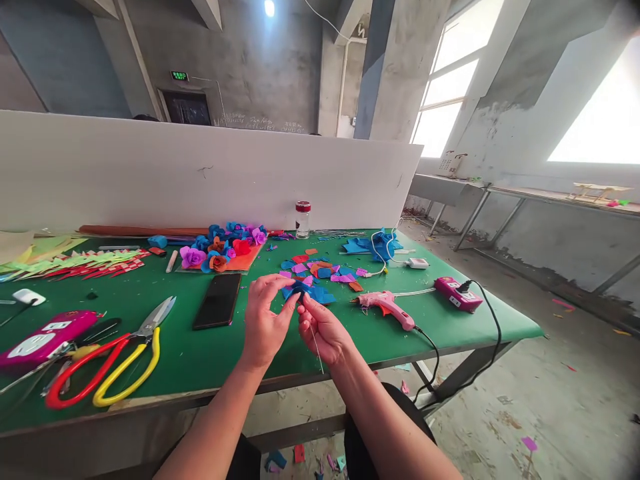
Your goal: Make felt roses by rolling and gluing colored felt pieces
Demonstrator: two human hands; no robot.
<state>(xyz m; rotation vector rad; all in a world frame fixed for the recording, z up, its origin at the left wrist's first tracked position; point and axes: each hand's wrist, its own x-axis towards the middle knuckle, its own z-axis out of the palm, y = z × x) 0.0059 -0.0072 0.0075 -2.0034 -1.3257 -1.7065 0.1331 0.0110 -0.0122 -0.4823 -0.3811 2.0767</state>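
Above the front of the green table, my left hand (267, 317) pinches a blue paper piece (301, 287) between thumb and fingers. My right hand (324, 327) meets it at the lower side of the blue paper, its thumb and fingers closed on a thin wire stem (316, 347) that hangs down below. Just behind the hands lie scattered blue, purple, red and brown paper petals (324, 272). A pink glue gun (387, 307) rests to the right of my hands. To the left, a black phone (217, 301) lies flat.
Large red and yellow scissors (135, 340) lie at the left. Finished paper flowers (218, 248) sit farther back near a glass jar (303, 220). A magenta power strip (457, 295) with a black cord stands at the right. A white board (200, 173) borders the table's rear.
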